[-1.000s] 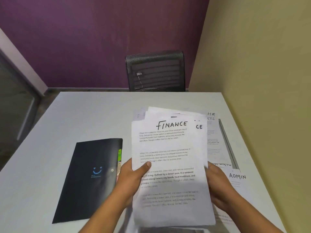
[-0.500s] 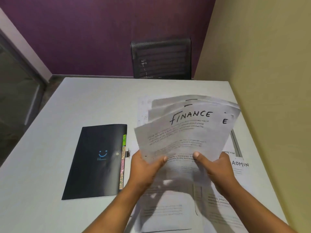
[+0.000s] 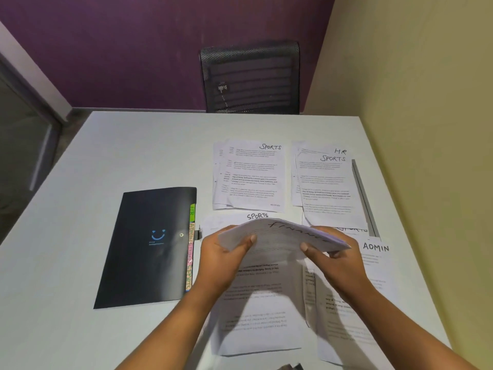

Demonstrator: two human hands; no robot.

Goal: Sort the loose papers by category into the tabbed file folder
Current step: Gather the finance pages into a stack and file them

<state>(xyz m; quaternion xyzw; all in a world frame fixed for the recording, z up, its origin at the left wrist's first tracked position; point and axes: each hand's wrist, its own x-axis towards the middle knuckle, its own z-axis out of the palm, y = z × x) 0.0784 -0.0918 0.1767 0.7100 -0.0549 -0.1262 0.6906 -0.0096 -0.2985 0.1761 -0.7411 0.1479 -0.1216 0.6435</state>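
Both hands hold one stack (image 3: pixel 282 237) of papers above the table (image 3: pixel 106 156), tipped almost flat so the top sheet is seen at a shallow angle. The left hand (image 3: pixel 224 259) grips the stack's left edge with the thumb on top; the right hand (image 3: pixel 333 259) grips the right part the same way. The top sheet is handwritten "FINANCE".

Under the hands lie more sheets (image 3: pixel 261 311), the printed text on the middle one reading upside down; the forearms shade them. Just beyond the stack a sheet headed "SPORTS" (image 3: pixel 257 216) peeks out. To the right, beside the right hand, lies a sheet headed "ADMIN" (image 3: pixel 376 248).

Farther off are two piles: one (image 3: pixel 250 177) topped "SPORTS", and to its right one (image 3: pixel 328 185) whose top sheet reads "SPORTS", with "HR" showing on the sheet beneath. A dark strip (image 3: pixel 364 196) runs along this pile's right side; what it is cannot be told.

The folder (image 3: pixel 149 247) lies shut to the left of the left hand, near but apart from it. It is black with a blue smiling face and small unreadable lettering. Coloured tabs (image 3: pixel 190 249) stick out along its right edge; "HR", "ADMIN" and "SPORTS" can be read, and one between is too blurred.

A black mesh chair (image 3: pixel 250 78) stands at the far side of the table.
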